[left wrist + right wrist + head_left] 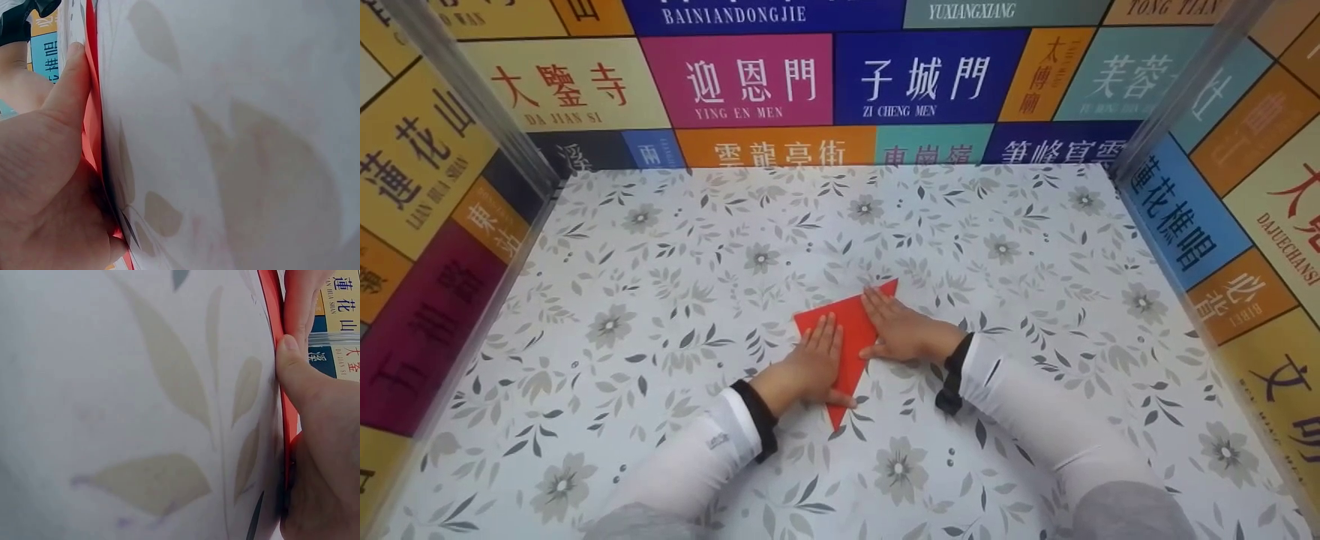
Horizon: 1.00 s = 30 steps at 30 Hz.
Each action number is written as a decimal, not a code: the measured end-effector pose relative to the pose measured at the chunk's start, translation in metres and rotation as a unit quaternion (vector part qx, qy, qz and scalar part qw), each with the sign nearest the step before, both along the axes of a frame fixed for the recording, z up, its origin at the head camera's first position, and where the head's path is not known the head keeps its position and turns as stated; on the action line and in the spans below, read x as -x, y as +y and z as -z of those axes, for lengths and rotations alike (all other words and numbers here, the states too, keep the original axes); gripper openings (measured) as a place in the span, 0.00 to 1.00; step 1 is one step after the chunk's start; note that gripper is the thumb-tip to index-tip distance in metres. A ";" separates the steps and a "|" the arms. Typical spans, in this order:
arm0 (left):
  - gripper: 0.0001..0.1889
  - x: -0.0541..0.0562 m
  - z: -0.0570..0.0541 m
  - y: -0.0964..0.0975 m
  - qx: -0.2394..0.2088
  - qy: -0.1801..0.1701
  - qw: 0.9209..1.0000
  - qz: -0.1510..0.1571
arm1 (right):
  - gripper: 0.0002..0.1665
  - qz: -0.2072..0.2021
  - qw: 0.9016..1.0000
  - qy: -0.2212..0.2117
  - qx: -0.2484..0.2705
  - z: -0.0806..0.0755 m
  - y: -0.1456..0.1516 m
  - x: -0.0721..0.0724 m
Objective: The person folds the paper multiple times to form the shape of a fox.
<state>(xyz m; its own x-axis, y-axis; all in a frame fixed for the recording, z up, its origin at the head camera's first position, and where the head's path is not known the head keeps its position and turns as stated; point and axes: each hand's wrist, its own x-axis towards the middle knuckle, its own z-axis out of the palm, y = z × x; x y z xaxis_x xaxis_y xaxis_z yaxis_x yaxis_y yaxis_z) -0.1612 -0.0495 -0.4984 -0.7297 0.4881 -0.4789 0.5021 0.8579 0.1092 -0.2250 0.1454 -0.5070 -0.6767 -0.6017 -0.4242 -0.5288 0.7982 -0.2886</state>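
Note:
A red sheet of folded paper (853,352) lies on the tabletop, triangular in outline, with one point toward the person and another at the upper right. The left hand (816,365) presses flat on its left side, fingers straight and thumb stretched toward the lower point. On the right edge rests the right hand (901,328), fingers extended up toward the upper corner and thumb against the edge. In the left wrist view the paper (93,124) shows as a thin layered strip under the palm. The right wrist view shows the right thumb (289,351) on the paper's edge.
A white cloth with grey flowers and leaves (697,247) covers the table. Upright panels (739,79) with colourful Chinese name blocks stand behind it and on both sides, with clear corner strips (484,97) between them. Both wrists wear black bands (757,420).

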 end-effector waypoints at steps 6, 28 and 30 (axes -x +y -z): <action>0.62 0.000 -0.002 0.000 0.000 -0.001 1.000 -0.002 | 0.56 -0.002 1.000 0.006 -0.005 -0.001 0.003 0.005; 0.63 -0.001 -0.002 0.001 -0.013 -0.014 1.000 -0.017 | 0.44 0.018 0.999 0.023 0.019 0.003 0.020 0.027; 0.63 -0.001 -0.002 0.000 -0.013 -0.014 1.000 -0.017 | 0.44 0.026 0.999 0.024 0.017 0.004 0.022 0.030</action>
<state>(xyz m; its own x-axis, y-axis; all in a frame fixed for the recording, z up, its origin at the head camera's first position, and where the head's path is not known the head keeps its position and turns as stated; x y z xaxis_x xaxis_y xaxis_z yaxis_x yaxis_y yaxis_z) -0.1603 -0.0491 -0.4961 -0.7322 0.4761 -0.4870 0.4689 0.8710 0.1466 -0.2548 0.1675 -0.5114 -0.7264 -0.5788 -0.3706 -0.5011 0.8151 -0.2907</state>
